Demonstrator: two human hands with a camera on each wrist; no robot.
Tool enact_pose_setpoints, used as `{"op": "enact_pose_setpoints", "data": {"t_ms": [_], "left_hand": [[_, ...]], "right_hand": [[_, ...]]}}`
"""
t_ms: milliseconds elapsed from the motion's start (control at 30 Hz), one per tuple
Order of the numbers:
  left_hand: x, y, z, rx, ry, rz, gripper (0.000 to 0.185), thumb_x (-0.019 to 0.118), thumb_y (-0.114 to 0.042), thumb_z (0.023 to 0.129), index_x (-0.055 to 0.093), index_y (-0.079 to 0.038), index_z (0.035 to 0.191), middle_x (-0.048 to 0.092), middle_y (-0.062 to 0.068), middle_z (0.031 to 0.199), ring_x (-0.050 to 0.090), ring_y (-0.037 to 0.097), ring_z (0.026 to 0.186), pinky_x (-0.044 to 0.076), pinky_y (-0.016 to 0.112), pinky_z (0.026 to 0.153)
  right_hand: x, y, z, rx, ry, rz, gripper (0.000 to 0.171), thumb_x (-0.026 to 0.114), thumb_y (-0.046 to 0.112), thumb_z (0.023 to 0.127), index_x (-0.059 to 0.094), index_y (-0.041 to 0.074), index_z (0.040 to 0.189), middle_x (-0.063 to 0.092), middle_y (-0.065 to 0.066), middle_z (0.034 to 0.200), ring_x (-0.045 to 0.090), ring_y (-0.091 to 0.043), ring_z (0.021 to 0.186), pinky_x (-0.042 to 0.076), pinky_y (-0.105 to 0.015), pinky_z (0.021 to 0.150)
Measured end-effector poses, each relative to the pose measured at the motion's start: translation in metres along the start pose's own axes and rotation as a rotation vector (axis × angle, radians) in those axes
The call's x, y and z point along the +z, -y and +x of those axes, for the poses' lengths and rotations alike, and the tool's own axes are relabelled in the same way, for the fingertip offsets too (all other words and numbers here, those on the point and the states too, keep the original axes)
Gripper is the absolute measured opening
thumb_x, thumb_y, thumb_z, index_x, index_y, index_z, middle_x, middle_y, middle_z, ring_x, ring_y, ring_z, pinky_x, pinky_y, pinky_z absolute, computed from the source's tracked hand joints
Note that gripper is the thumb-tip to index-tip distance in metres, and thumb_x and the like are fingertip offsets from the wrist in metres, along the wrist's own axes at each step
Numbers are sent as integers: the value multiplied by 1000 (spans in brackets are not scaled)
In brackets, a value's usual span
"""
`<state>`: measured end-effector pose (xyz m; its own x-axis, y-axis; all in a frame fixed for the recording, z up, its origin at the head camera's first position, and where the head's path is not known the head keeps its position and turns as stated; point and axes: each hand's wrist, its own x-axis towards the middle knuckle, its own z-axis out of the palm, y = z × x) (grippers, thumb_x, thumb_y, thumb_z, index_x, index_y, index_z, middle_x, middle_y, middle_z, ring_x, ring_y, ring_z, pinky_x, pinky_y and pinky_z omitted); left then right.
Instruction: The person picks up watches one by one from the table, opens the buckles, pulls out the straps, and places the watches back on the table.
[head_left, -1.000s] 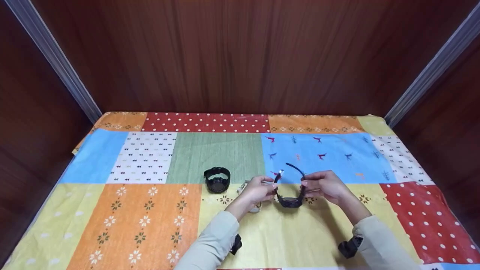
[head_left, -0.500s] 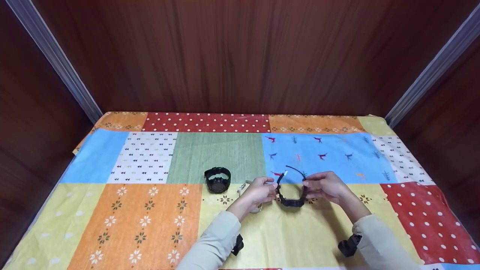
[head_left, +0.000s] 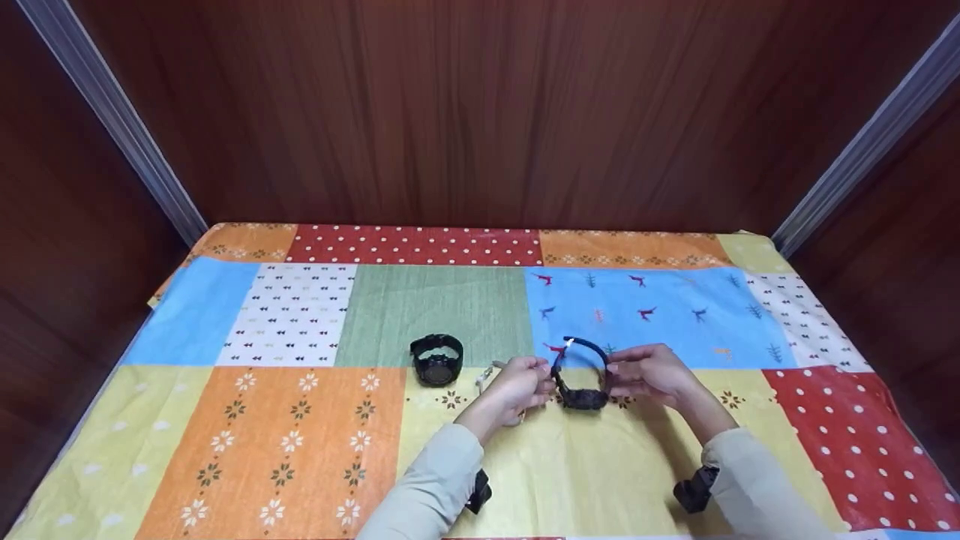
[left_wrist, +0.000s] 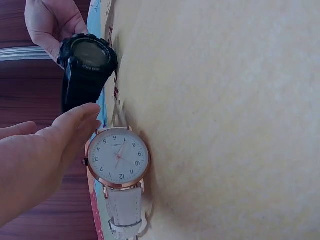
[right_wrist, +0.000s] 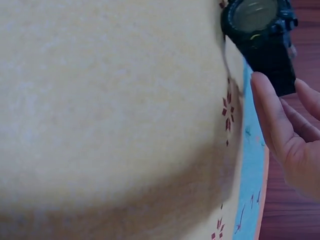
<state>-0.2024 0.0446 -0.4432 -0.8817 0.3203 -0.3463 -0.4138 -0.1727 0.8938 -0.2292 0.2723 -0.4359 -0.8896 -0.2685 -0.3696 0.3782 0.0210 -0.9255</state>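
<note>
**Both hands working a black watch over the near middle of the surface**

The sleeves are entering from the near edge, each with a dark wrist strap that is only partly visible. Just beyond them, the left hand [head_left: 523, 382] and the right hand [head_left: 651, 373] are meeting over a yellow patch of the patchwork cloth [head_left: 300, 420] covering the surface, a little right of the middle and nearer the near edge than the far one. Between them they are holding the black digital watch [head_left: 580, 375], its case hanging low and its band arching up into a loop. The fingers [head_left: 616, 358] of the right hand are curling round the band on its side; the left hand's fingertips are pinching the other side, though the exact contact is hard to make out from the head view. Under the left hand a white-strapped analogue watch [left_wrist: 118, 161] is lying flat on the cloth, mostly hidden from above and cut off at the strap in the wrist view. Farther left, a second black watch [head_left: 436, 360] is sitting alone at the edge of the green patch. Wooden panels are rising beyond the far edge.
</note>
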Motion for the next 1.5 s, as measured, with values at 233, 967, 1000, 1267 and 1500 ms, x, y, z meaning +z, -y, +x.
{"op": "enact_pose_setpoints", "data": {"t_ms": [233,967,1000,1267,1500], "left_hand": [[-1,-1,-1,-17,-7,6,32,39,-3,95,40,14,123,49,29,120,47,39,115,37,44,97],[-25,-24,-16,39,37,11,38,38,-1,96,33,16,129,40,33,129,39,41,121,33,43,101],[-27,-24,-17,42,38,16,37,38,-1,96,34,16,129,40,33,129,39,40,121,33,43,101],[-37,-25,-22,51,30,62,38,39,-3,96,34,16,128,41,32,129,39,41,121,33,43,101],[-45,-31,-29,64,6,98,37,38,-4,97,35,17,127,42,33,128,40,40,120,34,45,99]], "right_hand": [[-4,-4,1,13,33,-1,45,52,-9,86,32,-25,123,62,-20,92,64,-31,82,49,-43,82],[-8,15,-10,-19,54,-72,44,54,-4,87,35,-25,121,64,-23,93,64,-34,86,47,-46,83],[-8,16,-10,-23,61,-73,44,54,-4,87,35,-25,121,65,-22,93,64,-33,86,47,-46,83],[-4,21,-11,-37,46,-96,44,56,-2,87,37,-24,120,65,-21,92,65,-30,83,49,-43,80],[0,28,-12,-66,60,-93,34,54,-4,87,46,-20,115,65,-19,88,64,-30,82,49,-43,82]]}}
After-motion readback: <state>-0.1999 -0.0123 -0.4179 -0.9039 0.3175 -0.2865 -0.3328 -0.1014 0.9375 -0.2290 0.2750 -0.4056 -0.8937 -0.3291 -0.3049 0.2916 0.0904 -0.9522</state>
